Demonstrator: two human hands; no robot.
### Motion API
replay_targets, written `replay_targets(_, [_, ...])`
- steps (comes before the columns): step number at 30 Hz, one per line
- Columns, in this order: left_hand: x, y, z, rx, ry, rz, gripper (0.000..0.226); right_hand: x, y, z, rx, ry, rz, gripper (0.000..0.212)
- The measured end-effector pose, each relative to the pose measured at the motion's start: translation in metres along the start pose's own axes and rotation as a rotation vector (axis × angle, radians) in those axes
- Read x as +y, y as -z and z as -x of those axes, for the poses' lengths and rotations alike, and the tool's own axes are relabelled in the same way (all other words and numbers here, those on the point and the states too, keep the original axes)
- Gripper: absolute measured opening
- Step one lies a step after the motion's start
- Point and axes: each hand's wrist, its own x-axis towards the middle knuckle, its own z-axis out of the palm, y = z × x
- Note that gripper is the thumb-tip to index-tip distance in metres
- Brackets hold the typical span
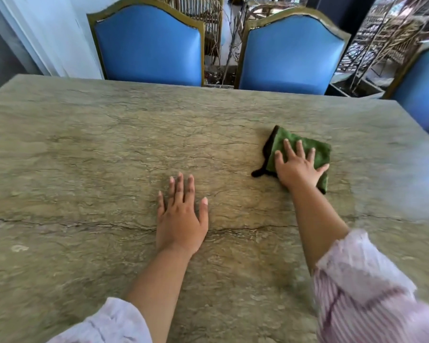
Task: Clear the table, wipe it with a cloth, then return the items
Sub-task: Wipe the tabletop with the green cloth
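One folded green cloth (282,139) is lying on the stone bench (84,157), toward its far right. We are pressing our right hand (298,169) flat on the cloth, fingers straight and spread, covering its near half. Our left hand (181,219) is resting released, palm down on bare stone, well apart from the cloth. Blue chairs (149,45) are standing beyond the far edge.

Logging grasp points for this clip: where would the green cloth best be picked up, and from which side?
Probably the green cloth's dark corner tail, pinched from the left: it juts clear of the right hand, which presses flat on the folded rest.
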Motion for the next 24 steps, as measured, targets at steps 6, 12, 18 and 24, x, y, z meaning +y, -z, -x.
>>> replay_targets(6, [0.002, -0.001, -0.001, -0.023, 0.033, -0.014, 0.066, -0.093, -0.013, -0.029, -0.048, 0.166, 0.008, 0.054])
replay_targets(12, [0.002, 0.001, 0.000, -0.010, 0.032, 0.029, 0.076, -0.094, -0.024, 0.027, -0.085, 0.525, 0.078, 0.053])
replay_targets(18, [0.001, 0.001, -0.002, -0.030, 0.039, -0.010, 0.070, 0.019, 0.009, -0.031, -0.025, 0.090, 0.031, 0.054])
replay_targets(24, [0.000, -0.001, -0.001, -0.006, 0.027, -0.012, 0.080, -0.029, 0.000, -0.018, -0.048, -0.012, 0.016, 0.054])
